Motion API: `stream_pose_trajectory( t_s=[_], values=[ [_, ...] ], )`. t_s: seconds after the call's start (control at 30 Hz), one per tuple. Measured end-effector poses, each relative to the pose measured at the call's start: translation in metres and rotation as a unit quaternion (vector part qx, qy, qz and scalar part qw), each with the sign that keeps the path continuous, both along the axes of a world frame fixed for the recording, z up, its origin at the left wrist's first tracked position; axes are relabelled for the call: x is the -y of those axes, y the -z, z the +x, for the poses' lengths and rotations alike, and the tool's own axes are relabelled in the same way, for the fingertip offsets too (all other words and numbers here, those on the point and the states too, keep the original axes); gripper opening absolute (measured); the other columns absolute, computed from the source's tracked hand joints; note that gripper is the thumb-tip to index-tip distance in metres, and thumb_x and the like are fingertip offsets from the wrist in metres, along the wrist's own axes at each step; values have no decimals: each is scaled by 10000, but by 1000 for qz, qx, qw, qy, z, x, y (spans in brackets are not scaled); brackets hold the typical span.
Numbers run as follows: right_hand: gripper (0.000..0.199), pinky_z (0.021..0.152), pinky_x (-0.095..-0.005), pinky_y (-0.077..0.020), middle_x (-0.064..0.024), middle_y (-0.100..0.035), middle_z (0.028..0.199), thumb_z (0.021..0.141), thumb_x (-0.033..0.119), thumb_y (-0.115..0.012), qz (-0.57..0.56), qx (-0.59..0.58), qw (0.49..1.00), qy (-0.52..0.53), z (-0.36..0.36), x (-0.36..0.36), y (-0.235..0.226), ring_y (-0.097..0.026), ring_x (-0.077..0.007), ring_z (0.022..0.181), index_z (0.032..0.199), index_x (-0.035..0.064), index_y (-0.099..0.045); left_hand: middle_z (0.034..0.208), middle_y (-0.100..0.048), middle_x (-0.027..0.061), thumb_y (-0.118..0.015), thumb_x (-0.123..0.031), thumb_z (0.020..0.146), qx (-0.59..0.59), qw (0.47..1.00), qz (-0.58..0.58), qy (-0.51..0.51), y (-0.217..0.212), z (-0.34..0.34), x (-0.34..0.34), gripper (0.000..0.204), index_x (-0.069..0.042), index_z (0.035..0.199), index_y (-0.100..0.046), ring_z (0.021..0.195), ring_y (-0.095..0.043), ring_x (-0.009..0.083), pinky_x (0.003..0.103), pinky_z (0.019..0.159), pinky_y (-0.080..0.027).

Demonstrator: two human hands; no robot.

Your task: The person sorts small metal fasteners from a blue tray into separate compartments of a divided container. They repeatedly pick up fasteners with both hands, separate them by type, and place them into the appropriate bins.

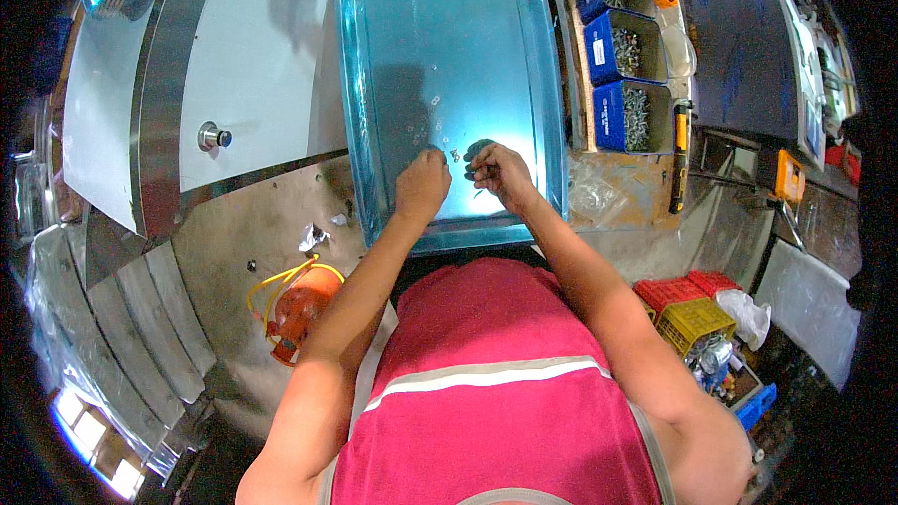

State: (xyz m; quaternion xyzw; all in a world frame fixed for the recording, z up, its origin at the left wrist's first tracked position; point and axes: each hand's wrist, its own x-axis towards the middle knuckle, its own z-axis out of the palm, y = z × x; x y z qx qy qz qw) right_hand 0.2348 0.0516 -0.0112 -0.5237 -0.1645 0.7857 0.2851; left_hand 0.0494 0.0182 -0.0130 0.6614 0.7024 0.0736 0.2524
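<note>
Both hands work over a large shallow tray (477, 56) with raised edges and a shiny blue surface. My left hand (423, 187) is closed, its fingertips pressed together just above the tray floor; whatever they hold is hidden. Beside it, my right hand (502, 175) has its fingers curled into a pinch, with dark patches at the tips that could be shadow or a small part. Between the hands lie a few tiny metal pieces (456, 156). Several small pale rings, such as this ring (435, 100), are scattered farther up the tray.
Blue bins (608, 117) of screws and small hardware stand right of the tray, near a yellow-and-black tool (680, 154). At left is a white panel (253, 56) with a round metal fitting (213, 137). An orange gas cylinder (307, 304) and crates (692, 323) stand lower down.
</note>
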Motion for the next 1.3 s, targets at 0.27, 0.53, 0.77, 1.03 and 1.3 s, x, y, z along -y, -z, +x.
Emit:
stream_pose_trajectory(
  t_s=[0.27,0.53,0.77,1.03,1.3],
  values=[
    [298,679,-366,-607,-66,-678,854,1053,323,-472,-138,-134,981,-23,-14,18,6,-670,-200,711,1044,76,-638,1039,-681,159,-648,-218,942,263,964,29,-16,-58,14,23,194,-75,1070,-678,959,-673,372,449,835,-538],
    [361,667,-323,-571,-42,-649,815,1076,331,-423,-91,-39,995,-17,15,12,7,-637,-162,697,1110,48,-643,948,-671,114,-653,-231,921,67,993,75,54,-23,2,-14,161,-86,989,-677,930,-673,333,467,776,-551],
    [396,746,-344,-602,-85,-686,885,1078,334,-419,-86,-69,994,6,22,18,3,-693,-207,786,1162,16,-637,994,-698,148,-674,-287,917,8,996,19,81,-5,2,-11,227,-87,1021,-701,929,-681,361,483,784,-551],
    [370,758,-344,-602,-89,-697,903,1080,304,-424,-91,-74,993,7,9,23,3,-698,-198,799,1144,11,-641,973,-722,118,-682,-207,931,288,948,-72,-110,-21,-7,2,197,-44,1043,-689,874,-688,273,388,828,-536],
    [257,594,-311,-523,-34,-651,853,1009,315,-561,-60,-13,996,-64,13,27,14,-594,-152,665,1086,108,-692,950,-697,144,-677,-148,915,308,944,33,-114,-83,35,-19,153,-16,992,-669,836,-673,260,367,779,-526]
  ],
)
